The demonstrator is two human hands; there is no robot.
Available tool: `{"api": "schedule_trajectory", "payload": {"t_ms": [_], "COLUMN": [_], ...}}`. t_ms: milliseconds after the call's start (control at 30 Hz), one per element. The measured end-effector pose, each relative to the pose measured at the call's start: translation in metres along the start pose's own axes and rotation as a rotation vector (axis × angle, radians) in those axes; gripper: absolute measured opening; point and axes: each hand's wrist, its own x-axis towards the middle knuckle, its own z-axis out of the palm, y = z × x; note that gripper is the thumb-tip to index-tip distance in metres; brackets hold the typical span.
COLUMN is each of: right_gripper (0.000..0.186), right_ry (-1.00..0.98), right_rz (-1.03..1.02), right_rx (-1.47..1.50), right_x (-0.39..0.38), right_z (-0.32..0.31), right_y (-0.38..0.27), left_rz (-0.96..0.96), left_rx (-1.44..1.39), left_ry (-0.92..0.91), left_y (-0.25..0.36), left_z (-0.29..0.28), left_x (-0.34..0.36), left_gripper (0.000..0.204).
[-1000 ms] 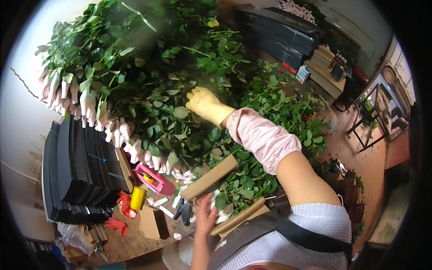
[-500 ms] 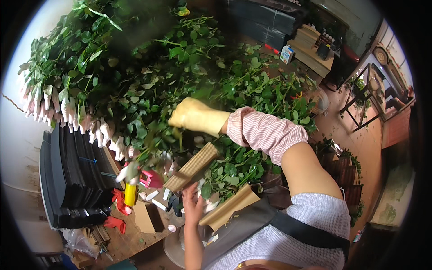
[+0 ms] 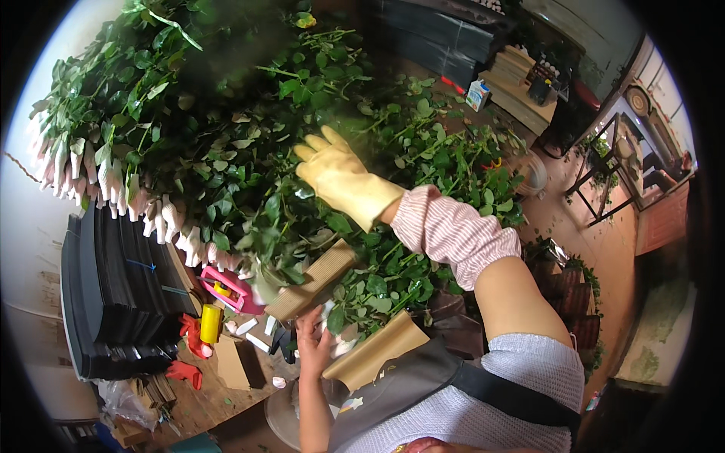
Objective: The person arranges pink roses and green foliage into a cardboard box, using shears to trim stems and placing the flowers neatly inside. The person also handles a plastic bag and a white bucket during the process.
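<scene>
My right hand (image 3: 332,175), in a yellow rubber glove, hovers over a broad heap of leafy rose stems (image 3: 249,128). Its fingers are spread and nothing is in them. My bare left hand (image 3: 312,341) is at the lower left end of a bunch of roses (image 3: 370,291) lying between two sides of brown corrugated cardboard (image 3: 311,281). Its fingers curl at pale buds by the cardboard edge; the exact grip is partly hidden. A blurred pale bud (image 3: 266,282) with leaves lies just left of the cardboard. Many netted rose heads (image 3: 113,185) hang along the heap's left edge.
Black sheets (image 3: 113,294) are stacked at the left. A pink tool (image 3: 240,293), a yellow cylinder (image 3: 211,323), red pieces (image 3: 185,371) and a cardboard box (image 3: 232,362) sit on the wooden table (image 3: 215,411). At the far right stands a metal frame (image 3: 604,170).
My right hand has opened from a closed grip and turned upward, away from a rose stem. That rose's bud has moved right, closer to the cardboard. My left hand stays at the bunch.
</scene>
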Motion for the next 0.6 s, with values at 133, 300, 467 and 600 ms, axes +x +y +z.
{"api": "schedule_trajectory", "payload": {"t_ms": [133,300,467,600], "right_gripper": [0.022,0.02,0.02,0.026], "right_ry": [-0.185,0.085,-0.157,0.137], "right_rz": [-0.142,-0.149,-0.073,-0.326], "right_rx": [-0.052,-0.117,-0.108,-0.035], "right_x": [0.024,0.048,0.068,0.043], "right_z": [0.002,0.01,0.012,-0.042], "right_y": [0.006,0.014,0.032,0.013], "left_rz": [-0.032,0.039,0.016,-0.035], "left_rx": [-0.064,0.036,-0.008,-0.036], "left_ry": [0.012,0.042,0.016,0.021], "left_y": [0.003,-0.003,0.001,0.003], "left_z": [0.001,0.0,-0.004,-0.002], "left_x": [0.006,0.001,0.003,-0.002], "left_gripper": [0.058,0.058,0.06,0.06]}}
